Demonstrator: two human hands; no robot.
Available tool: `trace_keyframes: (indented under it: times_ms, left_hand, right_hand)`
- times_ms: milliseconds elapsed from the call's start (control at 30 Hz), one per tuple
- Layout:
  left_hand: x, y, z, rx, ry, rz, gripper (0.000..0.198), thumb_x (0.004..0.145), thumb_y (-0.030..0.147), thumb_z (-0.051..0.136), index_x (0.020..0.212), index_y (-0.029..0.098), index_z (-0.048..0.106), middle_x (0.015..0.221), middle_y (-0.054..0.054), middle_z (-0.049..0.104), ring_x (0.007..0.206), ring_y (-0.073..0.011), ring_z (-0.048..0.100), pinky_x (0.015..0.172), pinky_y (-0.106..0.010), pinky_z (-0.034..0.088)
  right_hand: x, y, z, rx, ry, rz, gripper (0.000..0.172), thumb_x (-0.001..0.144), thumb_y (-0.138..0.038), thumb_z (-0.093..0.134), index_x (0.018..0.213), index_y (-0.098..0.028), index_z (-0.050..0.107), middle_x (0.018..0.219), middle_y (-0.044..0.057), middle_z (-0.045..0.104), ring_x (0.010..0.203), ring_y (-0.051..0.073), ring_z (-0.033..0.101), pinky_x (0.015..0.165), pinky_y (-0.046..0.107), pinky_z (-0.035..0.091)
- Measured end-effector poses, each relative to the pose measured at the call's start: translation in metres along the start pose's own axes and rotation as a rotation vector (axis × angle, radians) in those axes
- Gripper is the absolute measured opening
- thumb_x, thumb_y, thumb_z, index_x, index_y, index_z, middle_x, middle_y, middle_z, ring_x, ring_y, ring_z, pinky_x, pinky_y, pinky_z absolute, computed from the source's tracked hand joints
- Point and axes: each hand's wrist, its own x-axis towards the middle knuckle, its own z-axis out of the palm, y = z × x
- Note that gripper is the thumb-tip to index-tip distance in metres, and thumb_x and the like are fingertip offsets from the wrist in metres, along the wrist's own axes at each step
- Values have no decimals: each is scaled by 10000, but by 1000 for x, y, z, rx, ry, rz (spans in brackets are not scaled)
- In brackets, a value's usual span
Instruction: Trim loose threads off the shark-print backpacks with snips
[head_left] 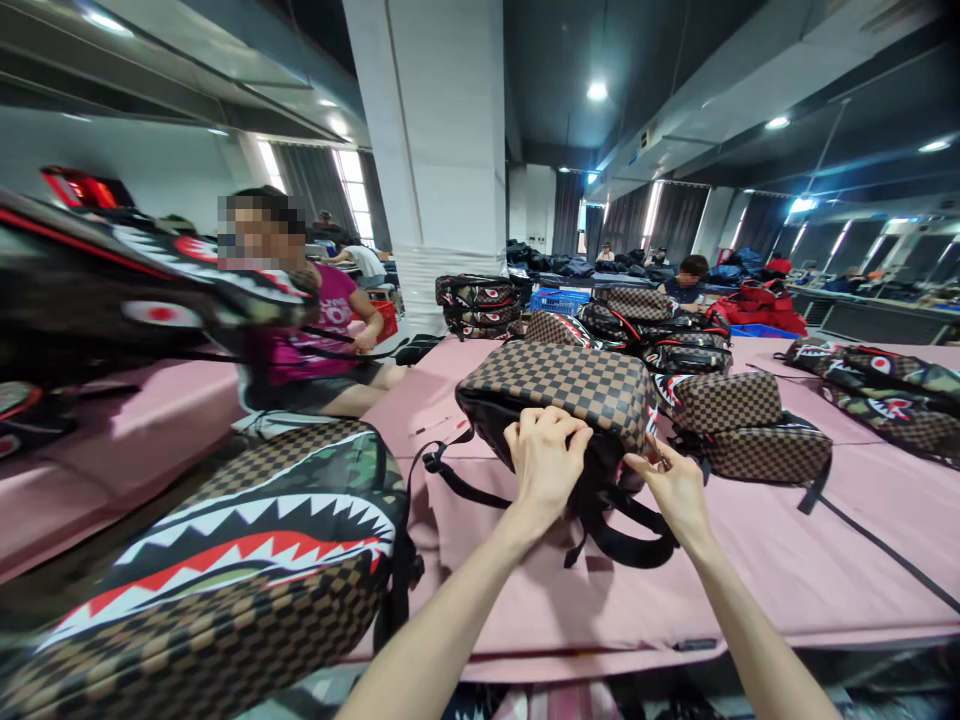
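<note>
A brown-and-black checkered backpack (555,380) lies on the pink-covered table (525,620), its checkered bottom panel towards me and its black straps (630,545) hanging down on the near side. My left hand (551,455) grips the backpack's near lower edge with curled fingers. On the right, my right hand (671,485) pinches the backpack's corner close to a bit of red and white print. What lies under my fingertips is hidden.
At the left front rests a checkered backpack with a shark-mouth print (247,560). More backpacks (750,430) are piled to the right and behind. A seated person in a pink shirt (322,320) is across on the left, near a white pillar (442,130).
</note>
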Motion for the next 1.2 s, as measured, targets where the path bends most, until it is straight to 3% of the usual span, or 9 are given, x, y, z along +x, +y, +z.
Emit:
trace_keyframes:
  times_ms: [67, 167, 267, 400, 500, 600, 700, 933, 1200]
  left_hand:
    - [2, -6, 0, -102, -77, -44, 102, 793, 271, 602, 742, 258, 689, 837, 16, 678, 890, -194, 501, 796, -381, 330]
    - [1, -16, 1, -225, -92, -64, 111, 788, 237, 596, 727, 249, 688, 781, 15, 687, 833, -174, 514, 790, -355, 354]
    - [-4, -25, 5, -275, -78, -7, 154, 803, 228, 578, 680, 231, 671, 728, 17, 679, 784, -167, 511, 766, -355, 349]
    - [-11, -34, 14, -243, -83, 131, 184, 840, 232, 538, 698, 217, 653, 745, 20, 679, 777, -154, 516, 760, -363, 308]
    - [-11, -41, 24, -187, -90, 200, 193, 867, 231, 497, 746, 213, 645, 779, 18, 683, 774, -139, 528, 754, -361, 273]
    - [-5, -44, 31, -167, -104, 236, 204, 876, 211, 470, 747, 202, 628, 754, 18, 664, 751, -130, 525, 752, -355, 250]
    - [6, -40, 31, -149, -135, 310, 206, 866, 197, 469, 715, 188, 608, 686, 20, 618, 695, -122, 507, 734, -346, 239]
    - [40, 0, 18, -152, -269, 602, 150, 830, 159, 479, 736, 177, 594, 670, 5, 607, 683, -128, 520, 733, -319, 280]
    - [63, 27, 47, -250, -293, 560, 137, 839, 136, 496, 770, 202, 596, 750, 35, 658, 725, -121, 546, 740, -298, 304]
  right_hand:
    - [2, 4, -1, 30, -21, 8, 600, 683, -555, 598, 1117, -143, 635, 642, 21, 650, 587, 185, 568, 589, 289, 442]
    - [6, 7, -6, 117, -10, 14, 524, 718, -515, 580, 1061, -125, 654, 774, 71, 691, 691, 209, 616, 649, 298, 475]
    - [6, -6, -12, 67, 61, -152, 435, 765, -478, 560, 1026, -145, 662, 824, 76, 683, 727, 193, 625, 673, 284, 485]
    - [2, -41, -11, -336, 63, -575, 323, 785, -361, 580, 1072, -227, 644, 1085, 68, 629, 812, 174, 630, 593, 237, 461]
    - [1, -55, -3, -627, 24, -649, 343, 773, -269, 568, 1112, -260, 621, 1189, 45, 587, 676, 140, 628, 446, 227, 380]
    - [5, -55, 1, -668, 25, -636, 324, 773, -266, 559, 1089, -257, 631, 1144, 32, 612, 616, 129, 616, 441, 233, 368]
    - [16, -52, -7, -532, 32, -599, 252, 783, -313, 575, 1012, -250, 662, 1073, 19, 640, 696, 145, 633, 530, 239, 429]
    - [38, -50, -60, -244, -84, -455, 226, 774, -376, 602, 919, -221, 682, 978, 40, 670, 888, 196, 626, 771, 292, 470]
    - [68, -8, -80, -166, -60, -218, 243, 774, -410, 571, 904, -238, 681, 1011, 25, 667, 942, 205, 607, 825, 316, 443]
